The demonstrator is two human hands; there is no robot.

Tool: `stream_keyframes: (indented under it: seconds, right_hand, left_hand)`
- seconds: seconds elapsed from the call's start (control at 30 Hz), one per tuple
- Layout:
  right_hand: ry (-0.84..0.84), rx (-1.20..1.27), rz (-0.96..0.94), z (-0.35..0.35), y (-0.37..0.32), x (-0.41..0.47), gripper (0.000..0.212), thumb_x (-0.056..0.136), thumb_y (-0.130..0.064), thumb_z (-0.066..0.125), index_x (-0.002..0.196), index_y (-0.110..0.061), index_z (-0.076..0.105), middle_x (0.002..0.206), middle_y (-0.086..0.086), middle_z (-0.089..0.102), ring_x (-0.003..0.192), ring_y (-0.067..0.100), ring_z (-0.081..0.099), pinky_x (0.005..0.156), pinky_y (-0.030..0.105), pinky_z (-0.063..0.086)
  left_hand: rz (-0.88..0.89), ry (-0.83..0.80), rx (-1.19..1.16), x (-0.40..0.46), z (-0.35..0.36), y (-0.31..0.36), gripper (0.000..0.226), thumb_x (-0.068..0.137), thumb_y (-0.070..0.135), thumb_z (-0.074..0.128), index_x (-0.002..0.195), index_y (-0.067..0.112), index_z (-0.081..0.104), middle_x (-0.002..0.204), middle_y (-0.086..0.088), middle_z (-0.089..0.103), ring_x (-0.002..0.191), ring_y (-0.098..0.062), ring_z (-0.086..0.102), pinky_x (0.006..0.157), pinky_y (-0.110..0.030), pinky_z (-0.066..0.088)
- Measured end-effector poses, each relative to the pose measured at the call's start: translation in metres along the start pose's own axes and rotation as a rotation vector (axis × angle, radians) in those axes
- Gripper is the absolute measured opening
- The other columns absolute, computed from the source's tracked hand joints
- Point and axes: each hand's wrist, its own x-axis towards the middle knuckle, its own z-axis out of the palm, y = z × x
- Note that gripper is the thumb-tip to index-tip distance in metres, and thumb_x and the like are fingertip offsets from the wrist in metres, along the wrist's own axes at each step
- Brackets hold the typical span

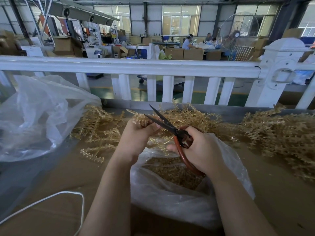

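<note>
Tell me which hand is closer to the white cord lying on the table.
Left. The left hand, pinching a gold plastic sprig, is up and right of the white cord; the right hand, gripping the scissors, sits farther right, beyond the left.

A single wide-angle camera is worn on the head. It sits above the near edge of the tabletop (281, 198), faces forward and is pitched down. The left grip (136, 135) and right grip (202, 149) lie close to the lens, just below frame centre. The lower half of the frame covers the tabletop at short range. The upper half looks past the white railing (129, 67) into the workshop hall (180, 23), well beyond. Straight lines bow toward the frame edges.
</note>
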Motion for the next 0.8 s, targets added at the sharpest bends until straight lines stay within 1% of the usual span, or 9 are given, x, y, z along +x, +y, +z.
stream_keyframes:
  seconds: [0.03,0.07,0.17,0.23,0.37,0.43,0.5,0.67,0.8]
  right_hand:
    - [0.008,-0.007,-0.003,-0.001,-0.001,0.0,0.063,0.06,-0.09,0.057,0.098,-0.04,0.063,0.072,-0.029,0.06,0.073,-0.013,0.056,0.058,0.006,0.037]
    - [0.016,-0.014,-0.004,-0.001,-0.002,0.0,0.066,0.058,-0.092,0.054,0.097,-0.04,0.063,0.07,-0.03,0.059,0.071,-0.014,0.055,0.055,0.005,0.036]
    - [0.042,-0.03,-0.007,-0.001,-0.003,-0.001,0.067,0.057,-0.096,0.049,0.096,-0.043,0.063,0.066,-0.03,0.057,0.067,-0.016,0.054,0.051,0.004,0.036]
    - [0.054,-0.038,-0.018,0.0,-0.002,-0.001,0.067,0.059,-0.096,0.05,0.096,-0.042,0.065,0.066,-0.03,0.058,0.067,-0.016,0.054,0.052,0.003,0.036]
    - [0.036,-0.029,-0.006,0.001,-0.002,-0.001,0.063,0.061,-0.09,0.059,0.096,-0.039,0.067,0.069,-0.028,0.061,0.069,-0.01,0.058,0.054,0.005,0.036]
    - [0.03,-0.034,-0.009,0.0,-0.002,-0.001,0.061,0.06,-0.09,0.06,0.095,-0.039,0.067,0.067,-0.03,0.057,0.068,-0.012,0.056,0.055,0.004,0.04]
    - [0.032,-0.025,-0.014,-0.001,-0.003,-0.002,0.064,0.058,-0.091,0.056,0.094,-0.039,0.068,0.065,-0.031,0.055,0.067,-0.016,0.053,0.06,0.002,0.042]
    - [0.031,-0.008,-0.013,-0.002,-0.004,-0.003,0.061,0.059,-0.088,0.061,0.094,-0.039,0.069,0.063,-0.03,0.055,0.063,-0.017,0.052,0.058,0.0,0.038]
    - [0.034,-0.056,-0.063,-0.001,-0.005,-0.003,0.065,0.061,-0.095,0.047,0.094,-0.041,0.063,0.066,-0.033,0.053,0.065,-0.016,0.052,0.052,0.004,0.037]
  left_hand:
    - [0.002,-0.001,0.003,0.0,0.0,0.0,0.019,0.091,0.011,0.067,0.08,0.021,0.078,0.09,-0.014,0.074,0.086,-0.024,0.07,0.082,-0.03,0.055]
    - [0.005,-0.003,0.003,0.001,0.0,-0.001,0.02,0.091,0.01,0.066,0.08,0.021,0.078,0.089,-0.013,0.075,0.087,-0.025,0.071,0.082,-0.029,0.056]
    - [0.012,-0.007,0.001,0.001,-0.001,-0.002,0.02,0.092,0.008,0.066,0.08,0.019,0.078,0.087,-0.012,0.075,0.086,-0.028,0.071,0.082,-0.029,0.056]
    - [0.014,-0.015,0.001,0.001,-0.001,-0.002,0.021,0.092,0.009,0.066,0.08,0.02,0.079,0.087,-0.011,0.075,0.086,-0.025,0.071,0.08,-0.025,0.057]
    - [-0.007,-0.024,-0.011,0.001,-0.003,-0.002,0.016,0.09,0.012,0.068,0.08,0.019,0.078,0.09,-0.013,0.075,0.088,-0.026,0.071,0.079,-0.026,0.054]
    - [-0.013,-0.025,-0.016,0.001,-0.004,-0.002,0.016,0.089,0.013,0.069,0.079,0.02,0.079,0.088,-0.011,0.075,0.083,-0.02,0.071,0.072,-0.018,0.053]
    - [-0.022,-0.026,-0.03,0.001,-0.005,-0.002,0.019,0.088,0.011,0.069,0.076,0.022,0.079,0.084,-0.006,0.076,0.078,-0.012,0.07,0.067,-0.011,0.05]
    - [-0.018,-0.028,-0.038,0.0,-0.008,-0.002,0.024,0.088,0.008,0.069,0.072,0.023,0.078,0.077,0.0,0.074,0.075,-0.009,0.07,0.064,-0.011,0.049]
    - [-0.016,-0.035,0.011,0.0,-0.011,-0.002,0.026,0.087,0.008,0.07,0.074,0.028,0.079,0.077,0.003,0.075,0.07,-0.003,0.069,0.059,-0.008,0.047]
